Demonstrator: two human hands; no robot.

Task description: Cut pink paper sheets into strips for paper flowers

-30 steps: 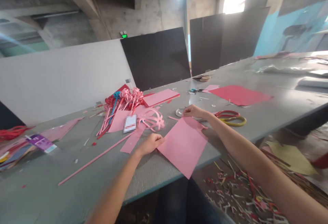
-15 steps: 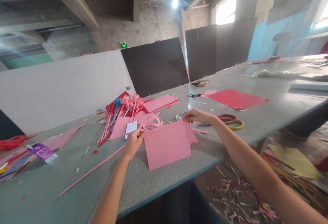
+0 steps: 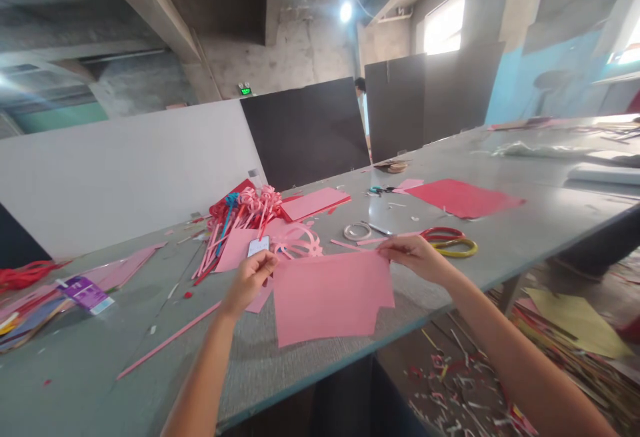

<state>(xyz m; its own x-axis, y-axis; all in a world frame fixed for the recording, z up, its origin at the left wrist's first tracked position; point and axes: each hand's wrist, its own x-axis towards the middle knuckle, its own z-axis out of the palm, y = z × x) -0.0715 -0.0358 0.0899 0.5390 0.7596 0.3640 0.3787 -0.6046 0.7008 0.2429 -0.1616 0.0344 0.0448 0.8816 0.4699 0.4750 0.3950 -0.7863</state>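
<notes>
Both hands hold one pink sheet above the near edge of the grey table. The left hand pinches the sheet at its upper left corner, with fingers closed on the paper. The right hand pinches the upper right corner in the same way, thumb and fingers closed on the edge. The sheet hangs from the two hands and its lower part comes close to the table edge; I cannot tell if it touches the surface.

Half a second ago the sheet was further back on the table and looked narrower, and the right hand was higher, near the tape ring. Now the right hand has come down and toward the person, and the ring lies free behind it. The left hand has moved little; it is a bit nearer to the person. The sheet is now spread wider between the hands.

Behind the left hand lie a small white card, a pink cut-out flower and a bundle of pink paper sticks. Scissors with red and yellow handles lie just behind the right hand. A red sheet lies further back. A long pink strip lies on the table left of the left arm.
</notes>
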